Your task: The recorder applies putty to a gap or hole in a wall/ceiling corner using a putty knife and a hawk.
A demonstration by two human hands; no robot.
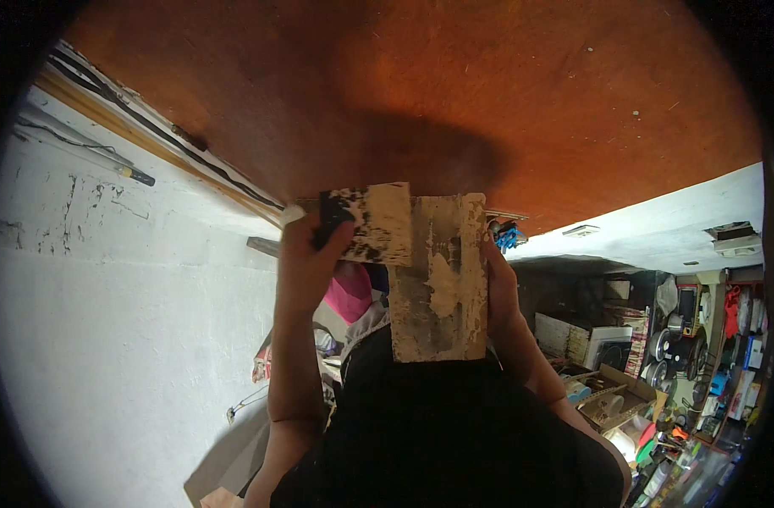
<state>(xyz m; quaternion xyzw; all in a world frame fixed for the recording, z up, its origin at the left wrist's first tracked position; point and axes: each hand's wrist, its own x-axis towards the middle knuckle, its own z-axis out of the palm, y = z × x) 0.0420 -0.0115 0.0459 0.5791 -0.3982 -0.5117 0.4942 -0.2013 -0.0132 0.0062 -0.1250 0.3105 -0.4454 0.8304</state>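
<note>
The board (pixel 442 309), tan and smeared, is in front of the black shirt (pixel 454 432). The left hand's (pixel 302 262) fingers are closed on a black-and-tan plate (pixel 380 224) that hides the board's upper left corner; whether they touch is unclear. The right hand (pixel 502 288) grips the board's right edge, most fingers hidden behind it. An orange surface (pixel 615 85) runs out of view above; packages (pixel 752 351) far right are too small to read.
</note>
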